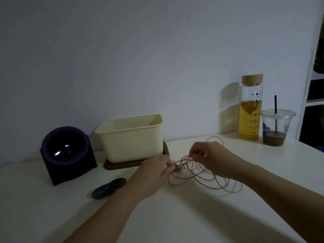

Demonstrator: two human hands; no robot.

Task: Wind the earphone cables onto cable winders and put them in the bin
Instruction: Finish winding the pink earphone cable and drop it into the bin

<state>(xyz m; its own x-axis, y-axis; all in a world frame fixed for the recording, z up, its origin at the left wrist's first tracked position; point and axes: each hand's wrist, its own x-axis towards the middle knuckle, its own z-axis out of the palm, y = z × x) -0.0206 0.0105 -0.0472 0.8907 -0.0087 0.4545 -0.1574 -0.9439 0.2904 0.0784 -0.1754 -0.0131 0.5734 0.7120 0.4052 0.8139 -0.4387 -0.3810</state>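
A pinkish earphone cable [206, 179] lies in several loose loops on the white table, in front of and to the right of a cream bin [133, 139]. My left hand [156, 171] pinches the cable's end at the left side of the loops. My right hand [210, 155] pinches a strand above the loops, fingers curled round it. A dark grey cable winder [108, 188] lies on the table to the left of my left forearm. The bin is open-topped; its inside is mostly hidden from here.
The bin stands on a dark wooden tray [112, 166]. A dark purple cube with a glossy dome [67, 155] sits at the left. At the back right stand a glass bottle of yellow liquid [250, 109] and a plastic cup with a straw [276, 127].
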